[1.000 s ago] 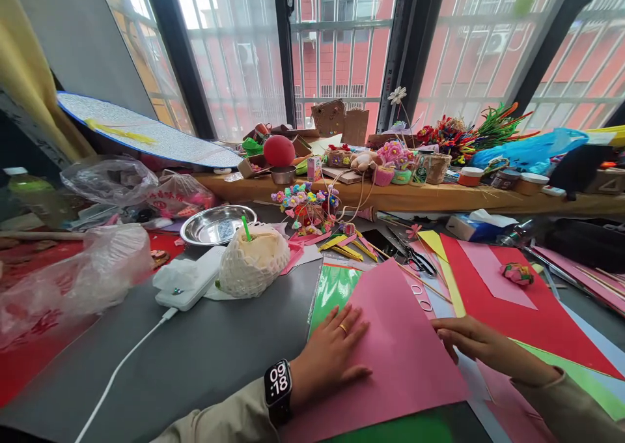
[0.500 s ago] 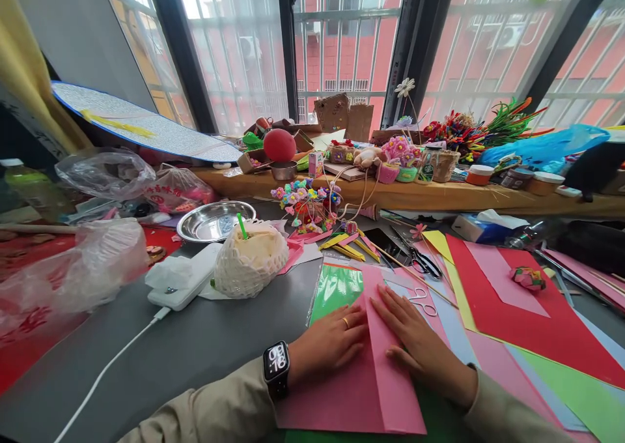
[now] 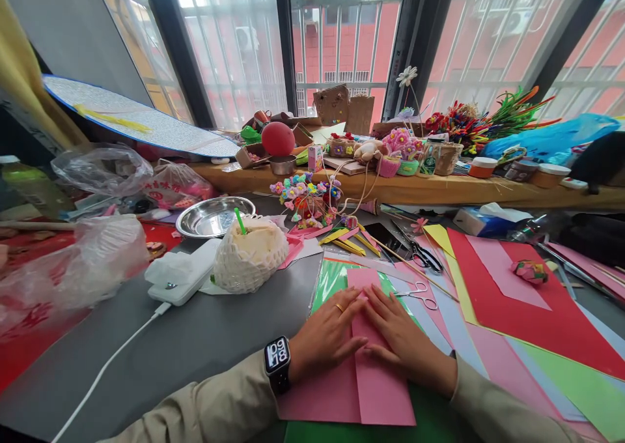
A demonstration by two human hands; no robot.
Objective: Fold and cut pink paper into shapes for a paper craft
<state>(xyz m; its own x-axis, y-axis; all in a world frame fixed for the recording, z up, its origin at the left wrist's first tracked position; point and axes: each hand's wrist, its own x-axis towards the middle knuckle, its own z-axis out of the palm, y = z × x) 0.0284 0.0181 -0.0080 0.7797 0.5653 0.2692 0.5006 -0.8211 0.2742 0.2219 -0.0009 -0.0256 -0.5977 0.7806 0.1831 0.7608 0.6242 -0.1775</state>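
A pink sheet of paper [image 3: 322,397] lies in front of me with a long strip folded over along its right side. My left hand [image 3: 327,335] rests flat on the sheet near the fold's edge, fingers stretched out. On the folded strip lies my right hand [image 3: 403,332], its fingers also extended and pressing down; the fingertips of both hands nearly meet. Under the paper is a green sheet in a clear sleeve [image 3: 331,285]. Small white-handled scissors [image 3: 422,294] lie just beyond my right hand.
Black scissors [image 3: 424,258] and a thin stick [image 3: 415,270] lie farther back. Coloured sheets, with a red one [image 3: 493,300] on top, spread to the right. At left are a netted coconut [image 3: 251,254], a white power bank [image 3: 185,280] and a metal plate [image 3: 215,218].
The folded strip's loose edge has moved left and lies flatter. My right hand has shifted left, closer to my left hand, and the small scissors show more.
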